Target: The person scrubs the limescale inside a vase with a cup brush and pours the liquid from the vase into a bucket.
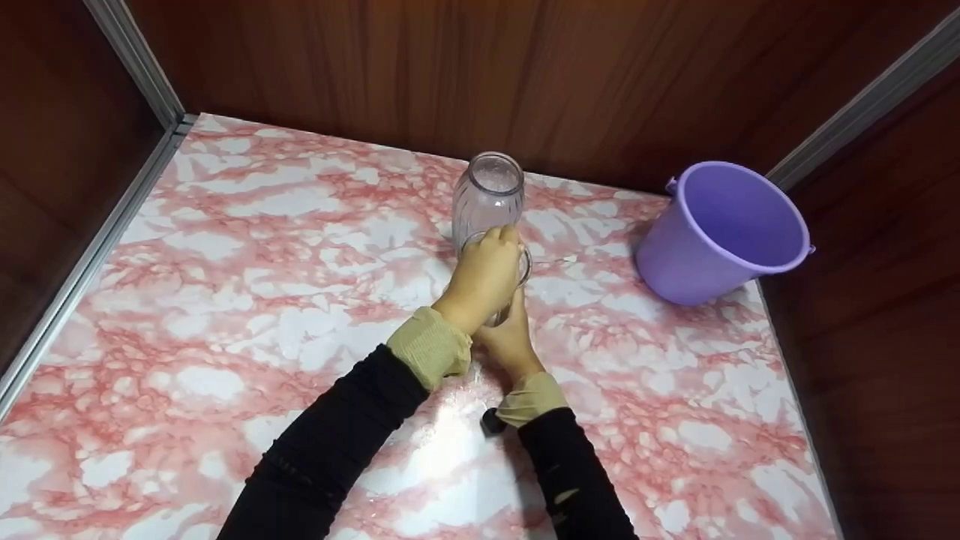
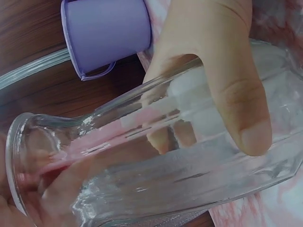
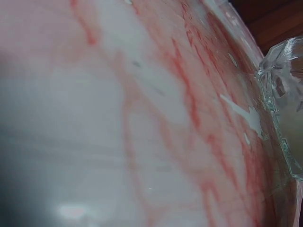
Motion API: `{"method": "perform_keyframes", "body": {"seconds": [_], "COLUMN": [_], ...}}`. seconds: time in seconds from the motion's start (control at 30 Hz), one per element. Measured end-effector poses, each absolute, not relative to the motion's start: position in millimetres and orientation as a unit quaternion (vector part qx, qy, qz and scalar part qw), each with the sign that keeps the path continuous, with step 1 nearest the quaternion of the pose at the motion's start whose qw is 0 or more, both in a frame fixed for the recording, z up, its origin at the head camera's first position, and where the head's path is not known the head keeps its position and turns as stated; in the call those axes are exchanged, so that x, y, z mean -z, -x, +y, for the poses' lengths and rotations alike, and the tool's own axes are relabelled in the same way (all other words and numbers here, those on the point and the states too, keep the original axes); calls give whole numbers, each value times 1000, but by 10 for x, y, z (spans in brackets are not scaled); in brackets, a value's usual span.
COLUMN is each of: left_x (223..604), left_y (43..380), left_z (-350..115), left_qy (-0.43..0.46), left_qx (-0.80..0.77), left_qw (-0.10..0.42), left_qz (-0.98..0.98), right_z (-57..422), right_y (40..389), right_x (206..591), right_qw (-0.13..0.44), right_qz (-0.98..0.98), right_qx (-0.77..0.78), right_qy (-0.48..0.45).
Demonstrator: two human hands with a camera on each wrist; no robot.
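Observation:
My right hand (image 2: 232, 80) grips the body of a clear ribbed glass jar (image 2: 142, 189), its thumb lying along the glass and its other fingers round the far side. In the head view the jar (image 1: 524, 268) is tilted, its round rim showing beside my left hand (image 1: 486, 274). That left hand bends over the mouth with its fingers curled at the rim; what lies under them is hidden. Skin and pink and white patches show through the glass. My right hand (image 1: 514, 337) is lower, partly behind the left wrist. The jar's thick glass edge (image 3: 281, 127) enters the right wrist view.
A second ribbed glass jar (image 1: 491, 199) stands upright just beyond my hands, near the back panel (image 1: 390, 67). At the right stands a purple bucket (image 1: 686, 255) near the side panel. The red-and-white marbled tabletop (image 1: 225, 315) has glossy patches near my wrists.

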State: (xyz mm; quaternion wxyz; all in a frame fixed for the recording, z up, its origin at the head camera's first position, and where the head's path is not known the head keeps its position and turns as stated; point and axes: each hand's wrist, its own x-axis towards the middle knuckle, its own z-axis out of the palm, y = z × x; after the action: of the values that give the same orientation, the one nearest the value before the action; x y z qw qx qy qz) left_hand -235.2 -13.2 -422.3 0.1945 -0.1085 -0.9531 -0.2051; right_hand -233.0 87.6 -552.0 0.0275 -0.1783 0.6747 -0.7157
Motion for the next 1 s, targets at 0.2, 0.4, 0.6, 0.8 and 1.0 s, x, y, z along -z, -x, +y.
{"method": "perform_keyframes", "body": {"seconds": [0.2,0.4,0.6,0.8,1.0], "left_x": [4252,4286,4333,4366,4367], "left_y": [2310,2288,2285,2272,2278], "left_z": [-92,-77,-61,-36,-58], "left_qy": [99,114,115,107,114], "left_qx": [180,202,203,156,167], "left_qw": [211,233,266,323,319], "left_qz": [-956,-944,-936,-927,-926], "right_z": [871,877,877,878,868], "right_y": [2320,2340,2356,2344,2353], "right_x": [5516,5511,5503,5466,5472], "right_qw": [12,-16,-34,-41,-44], "right_qz": [689,706,721,733,735], "right_qx": [701,679,659,644,643], "right_qy": [184,202,212,215,210]}}
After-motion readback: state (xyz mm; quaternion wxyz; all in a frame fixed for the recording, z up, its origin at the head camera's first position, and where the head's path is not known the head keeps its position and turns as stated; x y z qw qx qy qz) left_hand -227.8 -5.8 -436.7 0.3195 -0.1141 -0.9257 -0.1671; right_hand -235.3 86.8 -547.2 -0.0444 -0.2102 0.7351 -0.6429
